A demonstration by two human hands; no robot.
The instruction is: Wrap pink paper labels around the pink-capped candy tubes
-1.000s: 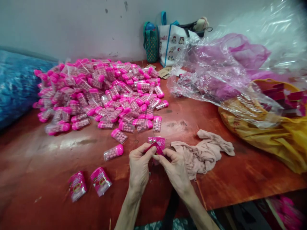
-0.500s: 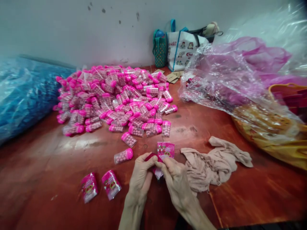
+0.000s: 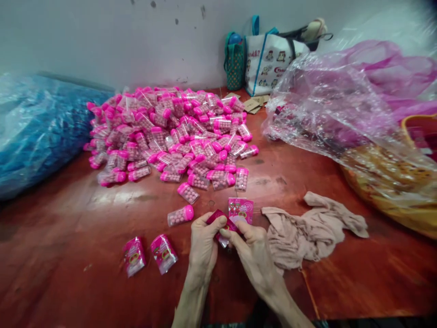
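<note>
Between my two hands is a pink printed sleeve label (image 3: 216, 216), pinched at its edges over the table. My left hand (image 3: 204, 239) grips its left side with thumb and fingers. On the other side my right hand (image 3: 252, 243) is closed on it too. Fingers cover much of the label. Just behind them lies a small stack of matching pink labels (image 3: 241, 208). Two labelled pink packs (image 3: 134, 256) rest to the left. Nearer my left hand are two loose clear bottles (image 3: 180, 215) with pink caps and pink balls inside.
A big heap of pink-capped bottles (image 3: 164, 132) covers the back of the red table (image 3: 68, 282). A blue plastic-wrapped bag (image 3: 41, 132) stands left. On the right are a crumpled beige cloth (image 3: 314, 232), clear plastic (image 3: 321, 105) and a yellow basket (image 3: 385, 182). Bags (image 3: 269, 64) stand behind.
The camera view has shifted, so the scene sits slightly right and higher. My fingers have moved a little on the pink label, which both hands still hold.
</note>
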